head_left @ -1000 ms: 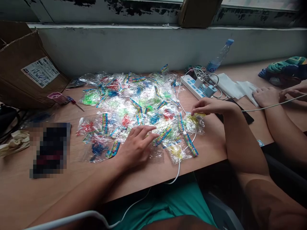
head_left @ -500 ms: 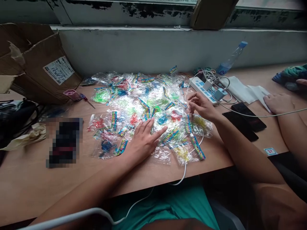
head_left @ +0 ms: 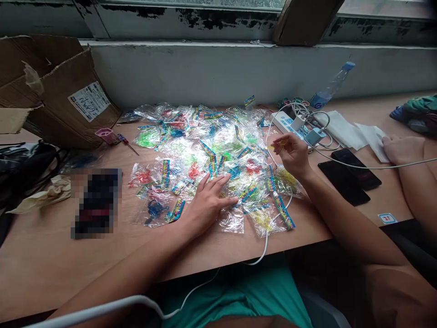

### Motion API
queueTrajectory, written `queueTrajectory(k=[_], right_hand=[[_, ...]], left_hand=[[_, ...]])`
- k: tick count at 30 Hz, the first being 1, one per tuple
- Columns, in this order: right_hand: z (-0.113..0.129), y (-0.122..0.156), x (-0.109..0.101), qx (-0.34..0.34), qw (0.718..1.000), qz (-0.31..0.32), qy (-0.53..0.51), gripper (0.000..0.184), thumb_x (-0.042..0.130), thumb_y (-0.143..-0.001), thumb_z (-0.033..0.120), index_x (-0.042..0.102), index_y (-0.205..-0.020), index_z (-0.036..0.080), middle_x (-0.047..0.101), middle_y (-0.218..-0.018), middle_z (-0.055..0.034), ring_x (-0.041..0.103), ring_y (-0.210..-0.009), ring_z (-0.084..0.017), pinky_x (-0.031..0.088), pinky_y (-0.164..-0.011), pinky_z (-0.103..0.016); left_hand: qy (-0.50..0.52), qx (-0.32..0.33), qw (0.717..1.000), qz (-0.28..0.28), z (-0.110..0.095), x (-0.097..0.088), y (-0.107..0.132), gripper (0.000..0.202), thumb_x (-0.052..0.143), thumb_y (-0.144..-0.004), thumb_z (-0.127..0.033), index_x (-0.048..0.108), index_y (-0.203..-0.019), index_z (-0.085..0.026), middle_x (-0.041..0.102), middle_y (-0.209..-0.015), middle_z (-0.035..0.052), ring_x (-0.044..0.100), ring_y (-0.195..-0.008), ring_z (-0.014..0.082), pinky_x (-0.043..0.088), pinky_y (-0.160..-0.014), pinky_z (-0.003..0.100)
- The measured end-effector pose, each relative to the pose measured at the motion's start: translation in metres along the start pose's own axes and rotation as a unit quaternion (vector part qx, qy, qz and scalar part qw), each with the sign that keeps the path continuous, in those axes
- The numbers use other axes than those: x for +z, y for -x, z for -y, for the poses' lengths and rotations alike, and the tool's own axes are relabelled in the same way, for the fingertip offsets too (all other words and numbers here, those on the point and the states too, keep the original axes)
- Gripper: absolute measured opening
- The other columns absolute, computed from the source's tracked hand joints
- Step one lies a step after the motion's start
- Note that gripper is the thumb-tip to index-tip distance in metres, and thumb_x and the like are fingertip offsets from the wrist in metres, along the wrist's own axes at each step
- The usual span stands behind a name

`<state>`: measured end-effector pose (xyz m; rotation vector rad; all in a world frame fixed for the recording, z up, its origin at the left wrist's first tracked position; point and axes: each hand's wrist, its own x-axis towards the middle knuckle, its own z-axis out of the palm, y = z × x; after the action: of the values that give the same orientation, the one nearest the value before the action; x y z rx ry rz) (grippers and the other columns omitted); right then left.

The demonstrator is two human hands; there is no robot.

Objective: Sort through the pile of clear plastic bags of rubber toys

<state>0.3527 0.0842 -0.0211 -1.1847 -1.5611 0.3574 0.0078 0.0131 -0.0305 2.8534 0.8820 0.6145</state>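
Many clear plastic packets (head_left: 218,143) with bright printed header strips lie heaped on the table, holding small red, green, blue and yellow items. My left hand (head_left: 210,200) rests flat on the near part of the heap, fingers spread. Above the heap's right edge, my right hand (head_left: 292,152) is raised with its fingers pinched on a small yellowish piece (head_left: 278,145), too small to name. Below that hand lies a packet with yellow-green contents (head_left: 287,178). A packet of yellow pieces (head_left: 262,219) sits near the front edge, with a white cable across it.
A cardboard box (head_left: 68,86) stands at the left, near a screwdriver (head_left: 128,144) and a pixelated dark object (head_left: 97,202). At the right are a power strip (head_left: 285,123), tangled cables, a bottle (head_left: 329,89), two phones (head_left: 344,182) and another person's hand (head_left: 404,148).
My right hand has lifted and turned slightly, and a small yellowish piece now shows in its fingertips. My left hand stays on the packets, its fingers shifted a little. The view has moved slightly.
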Motion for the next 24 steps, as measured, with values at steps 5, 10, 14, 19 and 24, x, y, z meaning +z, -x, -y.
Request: queueTrajectory(k=[5,10,14,19,24], right_hand=[[-0.003,-0.001,0.000,-0.021,1.000,-0.002,0.017,0.014,0.073,-0.091,0.038,0.066,-0.094,0.027,0.073,-0.097,-0.0058,0.072,-0.097,-0.025,0.061,-0.094,-0.047],[0.001,-0.001,0.001,-0.053,0.998,-0.006,-0.018,0.006,0.073,-0.090,0.025,0.067,-0.092,0.025,0.072,-0.097,-0.0067,0.072,-0.098,-0.025,0.060,-0.095,-0.047],[-0.001,-0.001,0.003,-0.050,0.998,-0.019,-0.023,0.007,0.073,-0.090,0.027,0.066,-0.092,0.025,0.072,-0.099,-0.0070,0.073,-0.101,-0.025,0.061,-0.096,-0.046],[-0.005,0.002,0.005,-0.008,0.999,-0.022,-0.027,0.013,0.072,-0.092,0.036,0.065,-0.097,0.027,0.074,-0.101,-0.0068,0.074,-0.099,-0.026,0.063,-0.093,-0.048],[0.000,0.003,0.005,0.016,0.999,-0.028,-0.020,0.019,0.069,-0.095,0.044,0.062,-0.097,0.027,0.073,-0.095,-0.0057,0.069,-0.074,-0.020,0.062,-0.075,-0.044]], left_hand=[[0.004,0.000,1.000,-0.001,0.002,0.002,0.001,0.044,0.064,-0.098,-0.008,0.078,-0.119,-0.043,0.048,-0.165,0.0045,0.049,-0.150,0.0278,0.034,-0.124,0.068],[-0.031,-0.004,0.999,0.008,0.002,0.005,0.001,0.037,0.063,-0.101,-0.013,0.073,-0.129,-0.035,0.059,-0.156,0.0085,0.052,-0.147,0.0285,0.031,-0.125,0.067],[-0.024,-0.004,1.000,-0.002,0.002,0.005,0.001,0.037,0.058,-0.103,-0.014,0.067,-0.136,-0.027,0.064,-0.151,0.0076,0.056,-0.143,0.0282,0.028,-0.127,0.065],[-0.009,-0.003,1.000,-0.020,-0.001,-0.002,-0.002,0.046,0.058,-0.103,-0.017,0.054,-0.149,-0.019,0.065,-0.148,0.0107,0.058,-0.141,0.0271,0.026,-0.130,0.060],[-0.015,0.002,0.999,-0.043,-0.004,-0.007,-0.003,0.060,0.057,-0.104,-0.021,0.038,-0.161,-0.019,0.060,-0.153,0.0126,0.055,-0.143,0.0271,0.029,-0.130,0.055]])
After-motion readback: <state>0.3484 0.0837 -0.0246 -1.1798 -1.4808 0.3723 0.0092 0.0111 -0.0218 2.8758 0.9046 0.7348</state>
